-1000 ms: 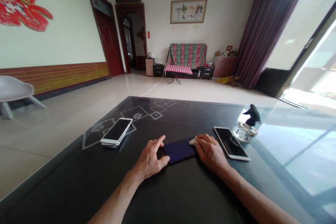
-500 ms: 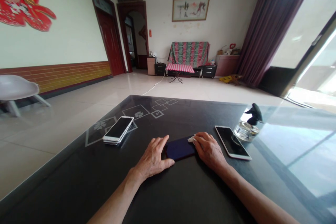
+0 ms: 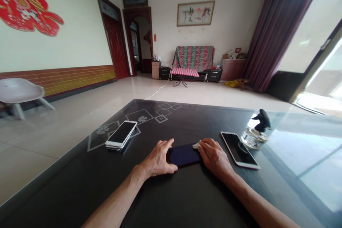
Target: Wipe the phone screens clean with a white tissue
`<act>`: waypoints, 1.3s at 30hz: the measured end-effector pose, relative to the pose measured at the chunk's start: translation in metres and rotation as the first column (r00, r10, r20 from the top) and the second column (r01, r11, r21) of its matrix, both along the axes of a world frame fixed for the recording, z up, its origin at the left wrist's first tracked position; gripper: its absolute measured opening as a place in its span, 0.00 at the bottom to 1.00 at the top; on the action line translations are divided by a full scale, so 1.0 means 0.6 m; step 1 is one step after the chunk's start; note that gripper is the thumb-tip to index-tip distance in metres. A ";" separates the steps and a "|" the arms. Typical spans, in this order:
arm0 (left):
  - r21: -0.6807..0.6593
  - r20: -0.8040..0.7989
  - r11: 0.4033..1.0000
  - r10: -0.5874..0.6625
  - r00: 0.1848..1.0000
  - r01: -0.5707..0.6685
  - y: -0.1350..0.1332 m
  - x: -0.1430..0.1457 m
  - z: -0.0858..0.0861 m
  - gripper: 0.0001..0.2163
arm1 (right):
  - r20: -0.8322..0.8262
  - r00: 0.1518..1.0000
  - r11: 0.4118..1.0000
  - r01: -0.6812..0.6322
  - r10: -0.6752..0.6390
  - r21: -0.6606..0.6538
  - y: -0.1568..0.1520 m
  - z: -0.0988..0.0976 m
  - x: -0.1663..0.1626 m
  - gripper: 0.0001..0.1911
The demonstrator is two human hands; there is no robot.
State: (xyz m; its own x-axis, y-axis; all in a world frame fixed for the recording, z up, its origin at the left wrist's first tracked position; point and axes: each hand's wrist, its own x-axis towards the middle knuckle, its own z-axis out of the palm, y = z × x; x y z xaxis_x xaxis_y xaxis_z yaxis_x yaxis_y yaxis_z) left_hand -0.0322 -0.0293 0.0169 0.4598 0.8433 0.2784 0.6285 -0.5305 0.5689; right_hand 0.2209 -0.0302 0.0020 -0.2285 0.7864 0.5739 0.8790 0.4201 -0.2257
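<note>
A dark smartphone (image 3: 184, 155) with a bluish screen lies flat on the black table in front of me. My left hand (image 3: 159, 159) grips its left end, thumb along the near edge and fingers at the far edge. On the phone's right end rests my right hand (image 3: 215, 156), its fingers closed over a small crumpled white tissue (image 3: 197, 145) pressed to the screen. Most of the tissue is hidden under the fingers. To the right of that hand lies a white-framed smartphone (image 3: 239, 150), screen up.
A clear spray bottle (image 3: 255, 138) with a black trigger head stands behind the white-framed phone. At the left, several phones (image 3: 122, 134) lie stacked on the table (image 3: 187, 199). Beyond the table are a white chair (image 3: 21, 91) and a small checked folding table (image 3: 185, 72).
The camera view has tilted slightly, so everything sits a little lower. Both hands keep nearly the same places on the phone, with the tissue still under the right fingers.
</note>
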 end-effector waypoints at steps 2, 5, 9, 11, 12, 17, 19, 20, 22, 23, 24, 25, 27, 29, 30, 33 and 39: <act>0.011 0.022 1.000 -0.011 1.000 0.011 0.007 -0.004 -0.004 0.41 | -0.004 1.000 1.000 0.000 0.000 0.004 -0.001 0.001 -0.001 0.14; 0.003 0.044 0.998 -0.057 0.997 0.056 0.013 -0.012 -0.008 0.41 | -0.008 1.000 1.000 0.010 -0.010 0.013 0.000 0.002 -0.001 0.13; -0.023 0.048 0.997 -0.078 0.996 0.079 0.014 -0.020 -0.008 0.41 | -0.010 1.000 1.000 0.025 -0.025 0.005 0.003 0.000 0.001 0.13; -0.040 0.055 0.996 -0.083 0.995 0.085 0.016 -0.024 -0.008 0.41 | -0.012 0.999 1.000 0.031 -0.031 -0.001 0.004 -0.001 0.001 0.13; -0.042 0.057 0.995 -0.085 0.995 0.088 0.016 -0.026 -0.008 0.42 | -0.012 0.999 0.999 0.033 -0.033 -0.002 0.004 -0.001 0.002 0.13; -0.022 0.055 0.997 -0.075 0.996 0.076 0.020 -0.033 -0.010 0.43 | 0.000 1.000 1.000 0.026 -0.026 -0.002 0.005 -0.004 0.004 0.14; -0.049 0.073 0.996 -0.065 0.995 0.068 0.021 -0.034 -0.012 0.42 | 0.008 1.000 1.000 0.023 -0.023 -0.007 0.006 -0.003 0.005 0.14; -0.062 0.084 0.996 -0.059 0.995 0.064 0.022 -0.035 -0.013 0.43 | 0.015 1.000 1.000 0.021 -0.020 -0.011 0.007 -0.002 0.005 0.14; -0.079 0.103 0.995 -0.049 0.993 0.058 0.022 -0.034 -0.015 0.43 | 0.039 0.999 1.000 0.008 -0.007 -0.026 0.008 0.002 0.002 0.14; -0.082 0.112 0.995 -0.046 0.993 0.055 0.022 -0.034 -0.015 0.44 | 0.054 0.999 0.999 -0.002 0.004 -0.036 0.009 0.005 -0.001 0.13; -0.085 0.118 0.995 -0.044 0.992 0.055 0.022 -0.033 -0.015 0.44 | 0.069 0.998 0.999 -0.013 0.016 -0.046 0.010 0.008 -0.005 0.13; -0.086 0.124 0.995 -0.042 0.991 0.053 0.022 -0.033 -0.015 0.44 | 0.082 0.996 0.998 -0.026 0.030 -0.057 0.011 0.011 -0.011 0.13; -0.090 0.130 0.995 -0.033 0.991 0.045 0.021 -0.031 -0.014 0.44 | 0.094 0.994 0.996 -0.050 0.057 -0.073 0.014 0.016 -0.027 0.13; -0.095 0.134 0.995 -0.020 0.991 0.033 0.021 -0.029 -0.014 0.44 | 0.090 0.992 0.993 -0.077 0.085 -0.087 0.016 0.019 -0.048 0.13; -0.098 0.135 0.995 -0.014 0.991 0.028 0.020 -0.029 -0.014 0.44 | 0.085 0.992 0.992 -0.090 0.098 -0.093 0.017 0.020 -0.060 0.12; -0.107 0.135 0.994 0.004 0.991 0.011 0.019 -0.027 -0.014 0.45 | 0.069 0.988 0.984 -0.130 0.139 -0.118 0.017 0.021 -0.098 0.11; -0.109 0.110 0.994 -0.004 0.994 0.016 0.020 -0.028 -0.011 0.46 | 0.052 0.973 0.965 -0.215 0.224 -0.151 0.022 0.025 -0.118 0.11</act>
State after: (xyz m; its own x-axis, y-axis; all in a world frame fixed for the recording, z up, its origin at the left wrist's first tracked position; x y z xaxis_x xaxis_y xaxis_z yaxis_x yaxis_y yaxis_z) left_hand -0.0492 -0.0173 0.0103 0.4399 0.8670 0.2342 0.5541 -0.4672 0.6890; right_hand 0.1499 -0.0170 0.0172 -0.4391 0.7856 0.4360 0.7841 0.5720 -0.2409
